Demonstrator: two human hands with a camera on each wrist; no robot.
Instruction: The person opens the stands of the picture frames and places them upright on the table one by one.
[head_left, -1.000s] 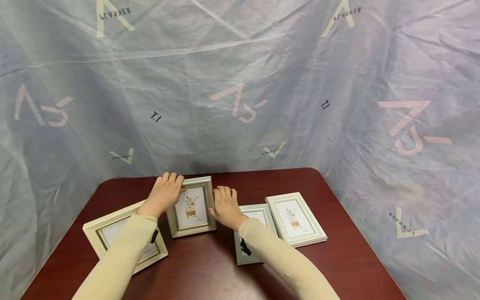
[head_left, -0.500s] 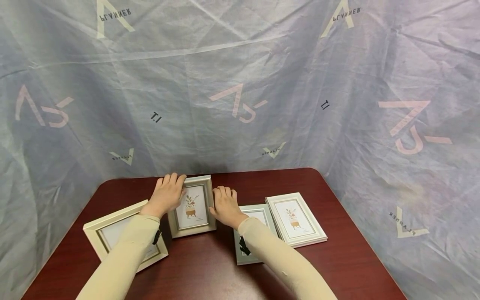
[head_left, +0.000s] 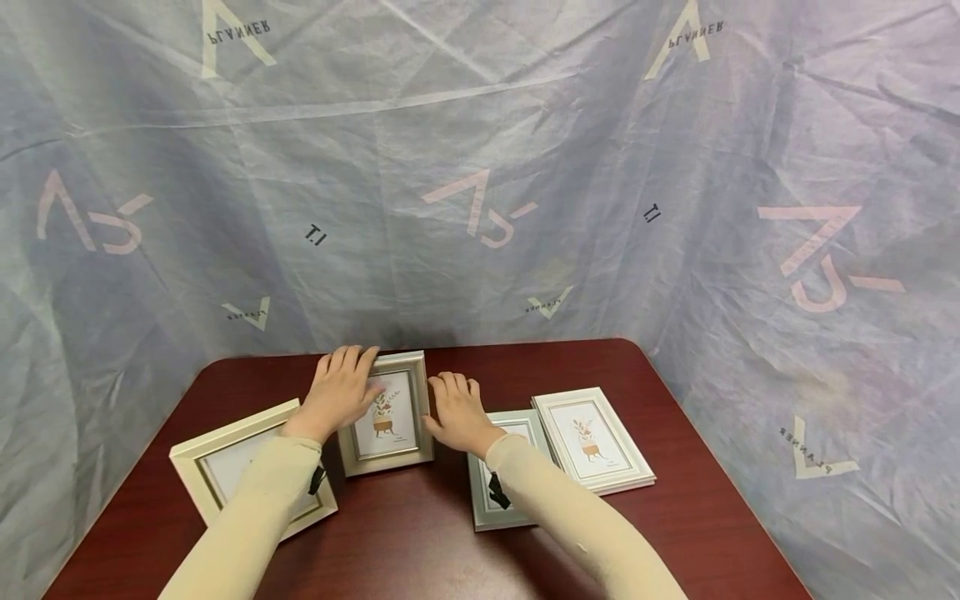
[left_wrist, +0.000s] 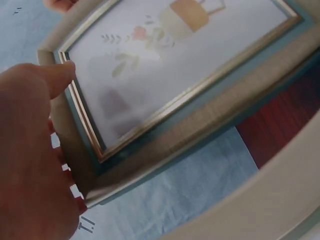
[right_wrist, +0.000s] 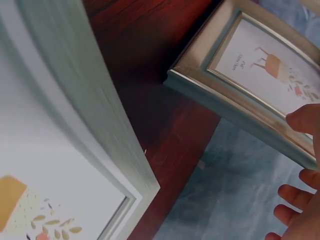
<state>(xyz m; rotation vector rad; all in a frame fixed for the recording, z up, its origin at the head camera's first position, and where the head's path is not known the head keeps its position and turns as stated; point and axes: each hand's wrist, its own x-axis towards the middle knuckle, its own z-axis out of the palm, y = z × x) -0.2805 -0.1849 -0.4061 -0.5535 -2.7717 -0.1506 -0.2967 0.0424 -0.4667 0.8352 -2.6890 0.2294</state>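
A silver picture frame (head_left: 384,458) with a potted-plant print stands upright, leaning back a little, between both hands. My left hand (head_left: 341,392) grips its upper left corner, thumb over the front border and fingers passing behind, as the left wrist view shows of the frame (left_wrist: 200,115). At the opposite side edge is my right hand (head_left: 456,411). Its thumb (right_wrist: 302,120) touches the front border near the side, while the other fingers (right_wrist: 295,197) spread loosely past the edge, apart from the frame.
A cream frame (head_left: 180,467) stands tilted at left, partly behind the left sleeve. A grey-green frame (head_left: 480,492) lies under the right forearm, beside stacked white frames (head_left: 637,467). The dark red table (head_left: 405,542) ends at a grey cloth backdrop (head_left: 480,283).
My left hand has shifted slightly right along the frame's top, and its thumb now reaches further over the picture. The right hand and the frames stay nearly in place.
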